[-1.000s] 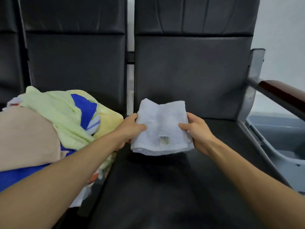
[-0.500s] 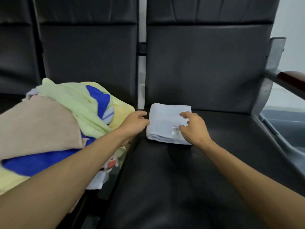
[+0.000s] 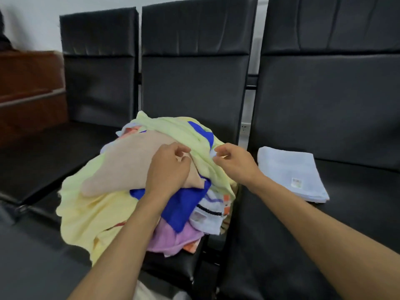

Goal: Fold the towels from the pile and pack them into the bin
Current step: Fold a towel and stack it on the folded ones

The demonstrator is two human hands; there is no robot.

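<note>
Single head-worn view, facing forward and down, seemingly close over pile [image 3: 91,213]

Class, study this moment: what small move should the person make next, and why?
Probably pinch the light green towel firmly and lift it off the pile. The left hand and right hand are at its edge, fingers curled, grip unclear, and one folded pale blue towel already lies on the next seat.
</note>
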